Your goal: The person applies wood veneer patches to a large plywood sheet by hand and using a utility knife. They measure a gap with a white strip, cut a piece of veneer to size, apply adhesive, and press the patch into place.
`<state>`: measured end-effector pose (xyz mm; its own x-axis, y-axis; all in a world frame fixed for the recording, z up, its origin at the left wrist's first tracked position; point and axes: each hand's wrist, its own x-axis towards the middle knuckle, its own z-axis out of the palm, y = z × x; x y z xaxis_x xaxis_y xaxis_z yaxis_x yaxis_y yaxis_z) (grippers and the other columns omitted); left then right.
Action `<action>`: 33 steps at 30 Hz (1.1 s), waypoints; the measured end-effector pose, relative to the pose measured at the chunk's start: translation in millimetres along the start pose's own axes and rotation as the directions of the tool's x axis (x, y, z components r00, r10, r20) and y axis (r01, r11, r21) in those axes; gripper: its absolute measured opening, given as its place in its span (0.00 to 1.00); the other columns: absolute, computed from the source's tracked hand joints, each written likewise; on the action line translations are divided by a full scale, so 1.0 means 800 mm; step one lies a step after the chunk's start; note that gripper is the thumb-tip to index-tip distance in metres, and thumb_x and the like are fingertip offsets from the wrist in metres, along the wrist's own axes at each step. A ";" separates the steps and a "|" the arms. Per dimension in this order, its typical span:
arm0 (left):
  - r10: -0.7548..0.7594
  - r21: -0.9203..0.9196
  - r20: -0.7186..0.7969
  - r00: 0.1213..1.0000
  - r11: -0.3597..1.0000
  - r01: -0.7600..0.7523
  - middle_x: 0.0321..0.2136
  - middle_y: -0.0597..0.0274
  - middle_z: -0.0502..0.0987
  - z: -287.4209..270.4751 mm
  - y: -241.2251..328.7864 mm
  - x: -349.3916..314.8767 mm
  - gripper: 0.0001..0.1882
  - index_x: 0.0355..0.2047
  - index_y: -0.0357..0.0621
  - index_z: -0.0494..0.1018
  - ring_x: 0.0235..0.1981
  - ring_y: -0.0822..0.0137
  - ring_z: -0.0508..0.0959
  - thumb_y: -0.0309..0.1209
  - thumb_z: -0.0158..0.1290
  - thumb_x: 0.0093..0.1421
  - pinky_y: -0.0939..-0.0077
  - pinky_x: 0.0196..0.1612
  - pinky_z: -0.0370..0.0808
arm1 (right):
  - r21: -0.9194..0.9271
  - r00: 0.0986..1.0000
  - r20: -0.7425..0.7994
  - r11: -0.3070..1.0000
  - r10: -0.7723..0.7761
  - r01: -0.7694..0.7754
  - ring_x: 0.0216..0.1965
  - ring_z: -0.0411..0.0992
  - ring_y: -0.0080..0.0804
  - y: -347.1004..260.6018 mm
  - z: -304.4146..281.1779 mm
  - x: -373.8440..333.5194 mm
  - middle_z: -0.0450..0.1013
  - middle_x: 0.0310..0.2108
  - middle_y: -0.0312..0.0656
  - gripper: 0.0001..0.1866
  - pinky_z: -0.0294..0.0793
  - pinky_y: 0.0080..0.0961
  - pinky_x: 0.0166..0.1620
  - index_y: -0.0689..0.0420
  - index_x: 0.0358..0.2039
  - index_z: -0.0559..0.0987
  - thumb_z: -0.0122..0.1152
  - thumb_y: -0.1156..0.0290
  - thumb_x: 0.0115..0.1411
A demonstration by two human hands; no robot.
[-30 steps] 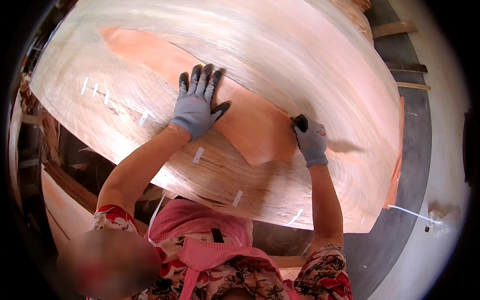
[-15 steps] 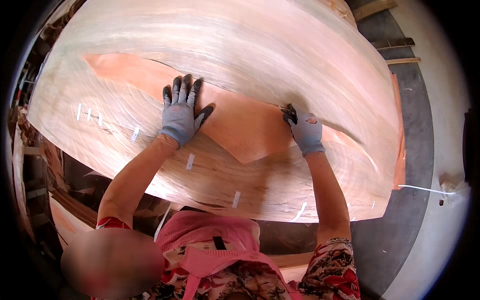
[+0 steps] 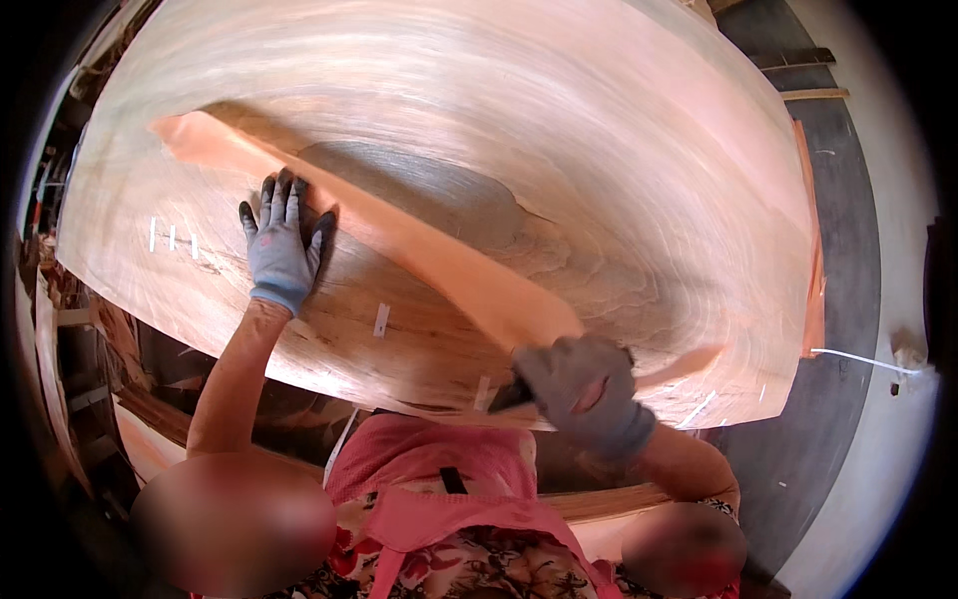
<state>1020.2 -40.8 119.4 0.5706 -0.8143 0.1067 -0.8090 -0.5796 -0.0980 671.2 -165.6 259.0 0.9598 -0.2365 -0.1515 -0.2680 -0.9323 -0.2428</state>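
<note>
Veneer strip [image 3: 407, 234] lengthwise, far left to near right

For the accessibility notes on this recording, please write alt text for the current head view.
A long orange strip slants across a large pale wood-grained sheet, its near end at the blurred, gloved right hand, whose grip is unclear. The gloved left hand lies spread on the sheet, up to the strip's edge.

Right side: wooden slat [image 3: 815, 95], white cord [image 3: 864, 359], grey floor [image 3: 850, 235].
</note>
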 end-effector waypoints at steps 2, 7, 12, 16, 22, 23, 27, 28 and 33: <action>0.011 0.040 0.115 0.993 0.999 -0.015 0.69 0.49 0.52 -0.004 0.007 0.003 0.37 0.68 0.39 0.52 0.71 0.50 0.48 0.46 0.45 0.64 0.45 0.70 0.37 | 0.182 0.999 0.025 0.983 -0.040 0.034 0.29 0.75 0.39 -0.015 -0.005 -0.008 0.73 0.24 0.40 0.09 0.71 0.36 0.31 0.53 0.34 0.73 0.54 0.64 0.56; 0.021 0.048 0.026 0.999 0.999 -0.022 0.70 0.51 0.50 -0.004 -0.003 -0.004 0.38 0.70 0.46 0.51 0.72 0.49 0.46 0.52 0.42 0.65 0.46 0.71 0.35 | 0.160 0.977 -0.165 0.981 0.134 -0.108 0.29 0.76 0.39 0.027 -0.017 0.002 0.74 0.24 0.40 0.21 0.71 0.37 0.34 0.50 0.38 0.76 0.73 0.58 0.45; 0.013 0.010 -0.037 0.999 1.000 -0.012 0.69 0.58 0.54 -0.007 -0.006 0.007 0.36 0.70 0.54 0.51 0.71 0.52 0.50 0.53 0.42 0.66 0.47 0.71 0.39 | -0.028 0.914 -0.295 0.954 0.278 -0.299 0.27 0.75 0.38 0.139 0.018 0.046 0.75 0.23 0.35 0.13 0.69 0.34 0.33 0.47 0.40 0.77 0.63 0.59 0.56; -0.009 -0.013 -0.010 1.000 1.000 0.009 0.69 0.54 0.53 -0.013 -0.011 0.012 0.36 0.70 0.53 0.52 0.71 0.50 0.49 0.53 0.42 0.67 0.47 0.71 0.38 | -0.017 0.904 -0.237 0.928 0.357 -0.371 0.29 0.74 0.41 0.198 0.069 0.093 0.75 0.23 0.39 0.08 0.70 0.36 0.33 0.49 0.34 0.75 0.62 0.62 0.56; 0.129 -0.052 -0.069 0.989 0.990 -0.133 0.70 0.49 0.50 -0.023 0.012 0.020 0.37 0.70 0.47 0.49 0.72 0.48 0.47 0.52 0.42 0.67 0.49 0.72 0.35 | -0.052 0.902 -0.271 0.930 0.337 -0.363 0.28 0.74 0.40 0.190 0.078 0.109 0.74 0.22 0.39 0.08 0.71 0.35 0.33 0.48 0.34 0.74 0.63 0.63 0.55; 0.157 -0.069 -0.059 0.986 0.985 -0.161 0.70 0.48 0.51 -0.028 0.027 0.024 0.38 0.70 0.45 0.51 0.71 0.48 0.48 0.52 0.43 0.66 0.50 0.72 0.36 | -0.069 0.906 -0.261 0.930 0.333 -0.361 0.29 0.74 0.40 0.193 0.078 0.109 0.75 0.24 0.39 0.09 0.71 0.35 0.34 0.48 0.35 0.76 0.63 0.62 0.55; 0.204 -0.200 -0.078 0.976 0.956 -0.216 0.68 0.47 0.54 -0.018 0.061 0.037 0.38 0.68 0.44 0.54 0.70 0.46 0.51 0.54 0.43 0.66 0.50 0.71 0.41 | -0.041 0.906 -0.268 0.935 0.329 -0.352 0.30 0.73 0.41 0.198 0.076 0.113 0.76 0.27 0.38 0.11 0.70 0.35 0.36 0.48 0.37 0.79 0.63 0.59 0.56; 0.205 -0.203 -0.100 0.974 0.954 -0.221 0.68 0.47 0.54 -0.014 0.065 0.040 0.37 0.68 0.45 0.54 0.70 0.46 0.52 0.55 0.42 0.66 0.50 0.71 0.42 | -0.009 0.902 -0.278 0.938 0.330 -0.346 0.29 0.73 0.41 0.196 0.075 0.115 0.76 0.26 0.39 0.11 0.70 0.36 0.35 0.48 0.37 0.79 0.63 0.58 0.56; 0.181 -0.206 -0.128 0.975 0.957 -0.205 0.68 0.49 0.54 0.000 0.074 0.045 0.36 0.68 0.47 0.54 0.70 0.50 0.52 0.55 0.41 0.67 0.50 0.70 0.42 | -0.042 0.892 -0.333 0.940 0.307 -0.339 0.30 0.73 0.40 0.209 0.077 0.120 0.77 0.27 0.38 0.13 0.70 0.35 0.35 0.48 0.41 0.79 0.62 0.59 0.57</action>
<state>992.8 -104.7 117.7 0.3913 -0.8952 0.2131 -0.9202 -0.3812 0.0885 713.6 -327.5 145.0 0.8012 -0.5883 0.1094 -0.5741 -0.8073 -0.1366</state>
